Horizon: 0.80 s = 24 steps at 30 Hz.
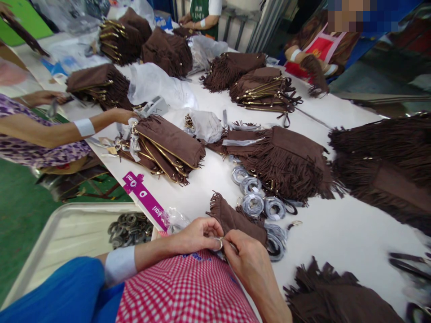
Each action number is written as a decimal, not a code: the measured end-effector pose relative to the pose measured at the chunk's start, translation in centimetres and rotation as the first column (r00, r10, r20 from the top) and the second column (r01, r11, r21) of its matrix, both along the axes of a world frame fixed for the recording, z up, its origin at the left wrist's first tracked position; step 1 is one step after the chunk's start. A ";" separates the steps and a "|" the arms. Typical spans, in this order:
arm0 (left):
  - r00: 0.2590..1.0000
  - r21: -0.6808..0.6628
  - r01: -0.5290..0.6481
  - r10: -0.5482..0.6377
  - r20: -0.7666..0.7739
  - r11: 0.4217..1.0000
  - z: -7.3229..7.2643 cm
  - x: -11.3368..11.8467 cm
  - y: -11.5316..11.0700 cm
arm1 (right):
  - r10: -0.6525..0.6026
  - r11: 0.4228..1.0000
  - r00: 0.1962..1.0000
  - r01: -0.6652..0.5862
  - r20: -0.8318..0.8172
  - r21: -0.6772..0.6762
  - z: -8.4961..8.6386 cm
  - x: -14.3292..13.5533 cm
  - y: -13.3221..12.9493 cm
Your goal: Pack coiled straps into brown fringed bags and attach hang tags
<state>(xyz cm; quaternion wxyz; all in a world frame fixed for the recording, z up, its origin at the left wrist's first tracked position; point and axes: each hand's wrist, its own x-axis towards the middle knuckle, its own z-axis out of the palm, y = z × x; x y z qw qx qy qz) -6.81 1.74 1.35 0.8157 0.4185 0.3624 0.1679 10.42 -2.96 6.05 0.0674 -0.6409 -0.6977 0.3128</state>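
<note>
- A long, white-topped table (350,237) is laden with brown, fringed bundles (292,148), apparently stacked to save room.
- A dark-brown, fringed, suede-like pouch (237,217) is laid just beyond the hands, probably for ready access.
- The left hand (198,235) and right hand (247,253) are brought together, fingertips pinched narrow.
- Round, grey, plastic-wrapped coils (260,206) are grouped beside the pouch.
- A small, shiny metal ring (221,243) is held between both hands, perhaps for fine control.
</note>
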 end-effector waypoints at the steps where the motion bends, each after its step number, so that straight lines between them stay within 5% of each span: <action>1: 1.000 -0.025 -0.006 0.006 0.000 1.000 0.0 0.0 0.0 | 0.009 1.000 1.000 -0.009 0.000 -0.001 -0.1 0.1 -0.1; 17: 0.998 -0.129 -0.051 0.045 -0.049 0.990 -0.7 0.7 0.0 | -0.039 0.996 0.988 0.027 -0.147 -0.083 -0.1 0.0 -0.8; 24: 0.946 0.100 -0.308 0.315 -0.070 0.946 -1.0 1.0 -0.3 | -0.211 0.974 0.937 0.178 -0.277 -0.141 -1.1 1.9 -1.1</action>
